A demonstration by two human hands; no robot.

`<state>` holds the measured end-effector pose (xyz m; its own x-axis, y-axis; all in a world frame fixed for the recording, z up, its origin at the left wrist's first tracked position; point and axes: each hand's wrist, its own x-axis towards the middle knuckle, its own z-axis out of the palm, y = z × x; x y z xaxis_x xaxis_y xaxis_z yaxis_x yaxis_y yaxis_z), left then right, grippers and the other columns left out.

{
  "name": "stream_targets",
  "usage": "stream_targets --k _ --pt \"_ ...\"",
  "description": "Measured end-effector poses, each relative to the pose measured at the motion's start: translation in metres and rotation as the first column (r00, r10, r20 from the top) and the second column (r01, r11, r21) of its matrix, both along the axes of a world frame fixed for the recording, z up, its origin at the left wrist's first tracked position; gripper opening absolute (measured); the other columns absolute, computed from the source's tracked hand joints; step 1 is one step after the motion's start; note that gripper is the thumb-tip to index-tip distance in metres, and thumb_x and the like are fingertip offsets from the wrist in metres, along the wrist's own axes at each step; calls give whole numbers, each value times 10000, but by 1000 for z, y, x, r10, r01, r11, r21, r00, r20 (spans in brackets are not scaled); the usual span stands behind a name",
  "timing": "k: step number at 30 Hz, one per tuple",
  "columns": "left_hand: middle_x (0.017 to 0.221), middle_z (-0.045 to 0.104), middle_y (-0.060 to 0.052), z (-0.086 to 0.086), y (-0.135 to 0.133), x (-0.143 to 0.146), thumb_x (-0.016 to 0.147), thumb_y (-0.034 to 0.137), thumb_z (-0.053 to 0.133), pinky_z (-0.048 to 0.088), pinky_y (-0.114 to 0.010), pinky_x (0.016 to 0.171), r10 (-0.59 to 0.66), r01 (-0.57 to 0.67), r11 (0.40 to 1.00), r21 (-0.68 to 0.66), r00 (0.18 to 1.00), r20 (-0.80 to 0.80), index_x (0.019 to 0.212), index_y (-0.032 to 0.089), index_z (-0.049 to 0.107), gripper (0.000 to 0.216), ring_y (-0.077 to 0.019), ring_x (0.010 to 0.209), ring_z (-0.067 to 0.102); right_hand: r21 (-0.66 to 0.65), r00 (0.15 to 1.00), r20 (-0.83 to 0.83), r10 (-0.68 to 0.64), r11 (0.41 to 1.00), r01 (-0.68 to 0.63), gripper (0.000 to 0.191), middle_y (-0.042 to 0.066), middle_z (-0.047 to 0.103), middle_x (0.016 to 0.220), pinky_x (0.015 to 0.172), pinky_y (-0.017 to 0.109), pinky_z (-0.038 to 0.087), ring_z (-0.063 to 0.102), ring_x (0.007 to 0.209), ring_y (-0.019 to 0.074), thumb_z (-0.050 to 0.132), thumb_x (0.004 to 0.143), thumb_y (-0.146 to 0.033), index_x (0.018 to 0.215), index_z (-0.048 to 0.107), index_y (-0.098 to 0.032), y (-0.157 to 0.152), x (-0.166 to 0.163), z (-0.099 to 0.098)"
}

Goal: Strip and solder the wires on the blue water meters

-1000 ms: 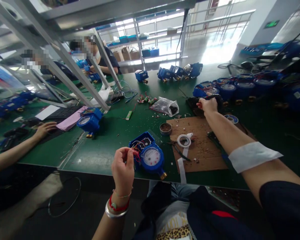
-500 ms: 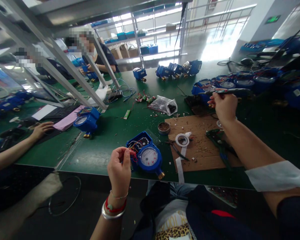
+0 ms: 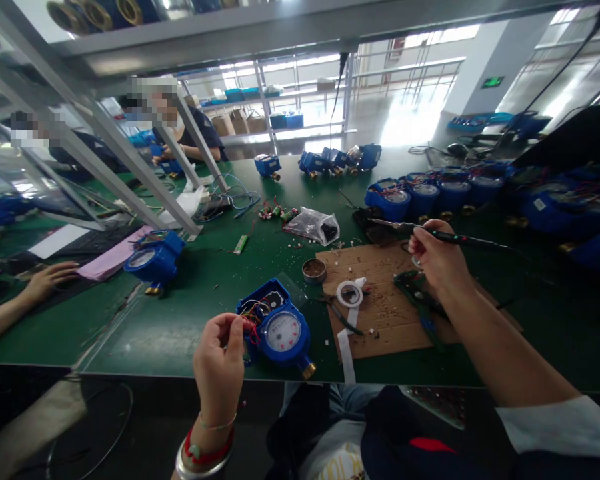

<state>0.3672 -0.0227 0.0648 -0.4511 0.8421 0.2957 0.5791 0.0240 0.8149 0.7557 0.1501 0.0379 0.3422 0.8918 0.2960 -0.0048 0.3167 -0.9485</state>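
A blue water meter (image 3: 283,331) lies near the table's front edge, its wiring box open and coloured wires showing. My left hand (image 3: 221,360) is closed in a pinch on the red wires (image 3: 251,326) at the box's left side. In my right hand (image 3: 440,260) is a soldering iron (image 3: 455,237), held like a pen over the cardboard, its tip pointing left. A round tin (image 3: 314,269) of brown material stands between the meter and the cardboard sheet (image 3: 380,333). On the cardboard lie a roll of white tape (image 3: 349,294), pliers (image 3: 344,316) and green-handled cutters (image 3: 420,303).
Rows of blue meters (image 3: 423,193) stand at the right, more at the back (image 3: 335,160). One meter (image 3: 155,260) is at the left, by a co-worker's hand (image 3: 53,280). A plastic bag (image 3: 313,225) and small circuit boards (image 3: 279,212) lie mid-table. Metal shelf posts (image 3: 175,180) rise at left.
My right hand has brought the soldering iron down from the meter row, nearer the cardboard. My left hand still pinches the wires. The view has tilted up and shifted right.
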Motion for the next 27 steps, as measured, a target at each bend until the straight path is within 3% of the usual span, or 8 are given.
stream_targets --k 3,6,9,14,16,19,21,27 --pt "780 669 -24 0 0 -1 876 463 526 437 -245 494 5 -5 1000 -3 1000 -23 905 180 576 288 -128 512 528 62 889 432 -154 988 141 233 -28 597 761 609 306 531 614 648 175 603 812 -407 996 513 -295 1 7 -3" --pt "777 668 -34 -1 1 -2 871 460 528 445 -247 494 -11 11 1000 16 1000 -21 918 176 580 292 -141 535 552 116 575 803 -157 987 108 195 39 648 1002 832 368 510 637 912 226 526 863 -373 1024 569 -271 4 9 -8" --pt "790 670 -40 -2 0 -3 871 458 527 445 -246 492 -13 13 1000 18 1000 -26 916 175 583 293 -140 538 551 32 407 913 -29 999 1 208 55 664 1009 814 339 506 645 929 236 549 839 -335 1017 624 -258 5 11 -12" --pt "786 668 -39 -3 1 -3 866 469 533 426 -233 470 2 -2 1000 6 1000 -17 927 172 583 307 -126 514 526 -81 316 940 129 983 -162 255 60 666 1035 835 322 497 647 945 224 570 820 -300 1053 656 -243 -5 26 -11" --pt "783 669 -43 -3 2 -3 865 462 533 420 -233 459 -5 5 1000 21 1000 -3 935 166 581 308 -125 502 518 -71 406 903 139 981 -178 232 42 671 1028 876 341 490 639 963 222 593 811 -300 1025 666 -251 -8 32 -8" --pt "793 672 -48 -4 2 -3 869 447 532 432 -236 473 -4 4 1000 19 1000 -8 929 164 585 294 -133 526 537 -90 773 632 60 996 -3 188 22 686 854 779 328 536 661 818 200 691 741 -307 909 670 -225 2 35 -6" --pt "795 672 -47 -3 2 -3 867 447 534 445 -239 491 1 -1 1000 15 1000 -6 926 165 586 292 -141 552 557 -167 919 393 -26 981 99 197 14 671 742 653 296 558 662 685 173 701 736 -316 889 648 -204 18 33 -8" --pt "785 671 -48 0 1 -1 866 449 527 439 -243 474 -10 10 1000 23 1000 -12 925 163 587 297 -144 535 549 -283 981 173 -87 950 134 101 29 620 552 451 284 545 632 520 178 681 738 -238 730 604 -174 69 33 -17"
